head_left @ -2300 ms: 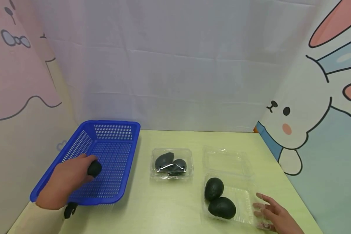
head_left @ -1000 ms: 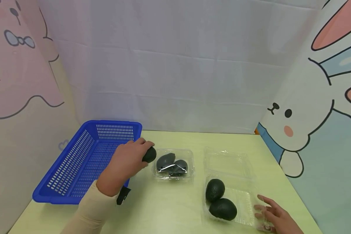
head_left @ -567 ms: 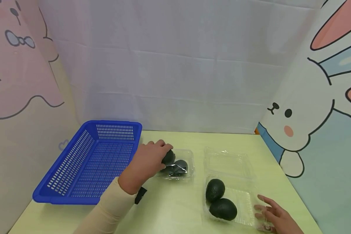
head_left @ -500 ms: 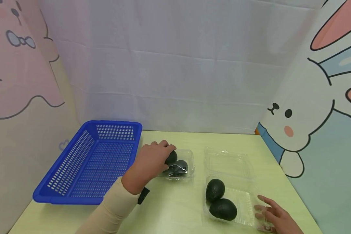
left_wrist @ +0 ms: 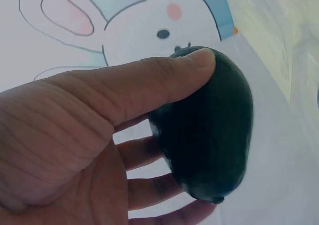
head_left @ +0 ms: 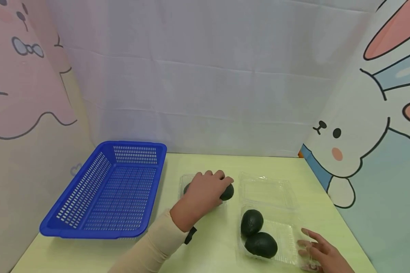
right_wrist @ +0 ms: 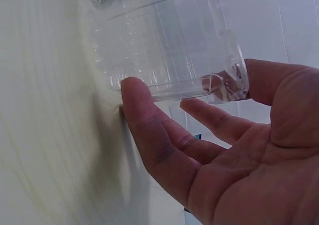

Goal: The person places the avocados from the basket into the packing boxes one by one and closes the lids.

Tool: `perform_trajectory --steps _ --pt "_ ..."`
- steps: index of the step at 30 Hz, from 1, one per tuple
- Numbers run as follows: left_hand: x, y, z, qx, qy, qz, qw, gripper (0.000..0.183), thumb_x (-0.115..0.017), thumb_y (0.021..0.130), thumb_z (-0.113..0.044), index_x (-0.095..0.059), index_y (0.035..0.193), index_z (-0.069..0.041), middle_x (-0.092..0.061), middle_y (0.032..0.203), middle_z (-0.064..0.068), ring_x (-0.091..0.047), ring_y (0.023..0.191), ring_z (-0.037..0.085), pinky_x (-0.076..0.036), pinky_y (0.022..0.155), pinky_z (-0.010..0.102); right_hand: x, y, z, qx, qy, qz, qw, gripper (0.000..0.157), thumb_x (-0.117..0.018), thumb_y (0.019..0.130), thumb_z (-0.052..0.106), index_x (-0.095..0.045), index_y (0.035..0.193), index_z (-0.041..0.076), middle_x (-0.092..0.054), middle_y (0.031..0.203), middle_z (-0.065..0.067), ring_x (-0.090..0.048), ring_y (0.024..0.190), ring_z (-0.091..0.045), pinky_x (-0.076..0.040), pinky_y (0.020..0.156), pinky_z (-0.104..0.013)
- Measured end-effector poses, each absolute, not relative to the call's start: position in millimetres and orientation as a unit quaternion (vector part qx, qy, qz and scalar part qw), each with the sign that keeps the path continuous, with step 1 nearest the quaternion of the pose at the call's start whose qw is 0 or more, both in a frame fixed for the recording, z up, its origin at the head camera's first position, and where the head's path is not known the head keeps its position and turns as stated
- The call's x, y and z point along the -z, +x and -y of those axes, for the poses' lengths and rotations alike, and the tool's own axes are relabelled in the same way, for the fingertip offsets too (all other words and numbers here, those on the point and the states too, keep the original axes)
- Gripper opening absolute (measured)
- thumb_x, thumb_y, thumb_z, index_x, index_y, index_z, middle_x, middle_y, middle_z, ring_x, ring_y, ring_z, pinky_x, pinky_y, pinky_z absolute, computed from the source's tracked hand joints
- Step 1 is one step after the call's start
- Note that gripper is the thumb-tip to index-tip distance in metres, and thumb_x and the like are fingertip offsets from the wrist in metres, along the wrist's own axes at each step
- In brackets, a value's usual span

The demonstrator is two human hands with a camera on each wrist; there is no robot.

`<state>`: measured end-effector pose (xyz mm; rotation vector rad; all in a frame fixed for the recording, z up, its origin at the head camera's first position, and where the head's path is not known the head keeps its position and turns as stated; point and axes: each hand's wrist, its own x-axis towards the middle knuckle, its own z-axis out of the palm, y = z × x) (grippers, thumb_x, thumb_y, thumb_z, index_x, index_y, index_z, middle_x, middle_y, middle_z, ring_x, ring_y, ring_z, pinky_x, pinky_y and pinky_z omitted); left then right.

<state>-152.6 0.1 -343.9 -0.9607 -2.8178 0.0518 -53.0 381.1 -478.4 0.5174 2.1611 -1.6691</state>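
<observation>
My left hand (head_left: 205, 189) grips a dark green avocado (left_wrist: 214, 130), thumb on one side and fingers on the other. In the head view, that hand is above a closed clear clamshell box (head_left: 182, 185) and hides most of it. An avocado (head_left: 186, 188) partly shows inside this box. To the right, an open clamshell (head_left: 283, 242) holds two dark avocados, one (head_left: 252, 222) behind the other (head_left: 261, 245). My right hand (head_left: 322, 252) touches the right side of the open clamshell, its fingers loosely bent along the outer wall (right_wrist: 164, 90).
A blue plastic basket (head_left: 162, 167) with slotted walls stands at the left of the pale table (head_left: 205, 242). The open clamshell's lid (head_left: 266, 191) lies back behind its base. A white curtain (head_left: 205, 76) and cartoon-printed side panels (head_left: 358, 151) enclose the table.
My left hand has carried an avocado out of the blue basket, rightward past the closed clamshell's left side to above its right side. The right hand stays at the open clamshell.
</observation>
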Motion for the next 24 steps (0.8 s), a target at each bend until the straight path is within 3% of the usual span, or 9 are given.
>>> perform_trajectory --steps 9,16,24 --pt "358.1 -144.7 -35.2 -0.047 -0.374 0.916 0.14 0.061 -0.087 0.082 -0.046 -0.063 0.137 -0.031 -0.063 0.12 -0.005 -0.064 0.094 0.018 -0.053 0.079 0.034 480.1 -54.0 -386.5 0.6 0.164 -0.758 0.195 0.071 -0.058 0.106 0.027 -0.023 0.159 -0.004 -0.064 0.131 -0.02 -0.067 0.107 -0.028 -0.059 0.083 -0.051" --pt "364.0 -137.1 -57.1 -0.053 -0.407 0.903 0.126 0.062 -0.083 0.086 -0.048 -0.059 0.141 -0.034 -0.061 0.124 -0.008 -0.06 0.097 0.015 -0.049 0.08 0.032 480.3 -54.5 -386.9 0.604 0.163 -0.755 0.194 0.071 -0.059 0.106 0.028 -0.023 0.159 -0.004 -0.064 0.131 -0.02 -0.067 0.107 -0.028 -0.059 0.083 -0.051" --pt "372.1 -125.9 -78.5 -0.032 -0.441 0.889 0.115 0.047 -0.077 0.094 -0.036 -0.06 0.138 -0.036 -0.06 0.122 -0.009 -0.057 0.094 0.011 -0.045 0.076 0.028 478.1 -54.0 -386.5 0.61 0.16 -0.749 0.202 0.071 -0.057 0.107 0.029 -0.022 0.159 -0.004 -0.064 0.13 -0.018 -0.067 0.107 -0.027 -0.059 0.084 -0.05"
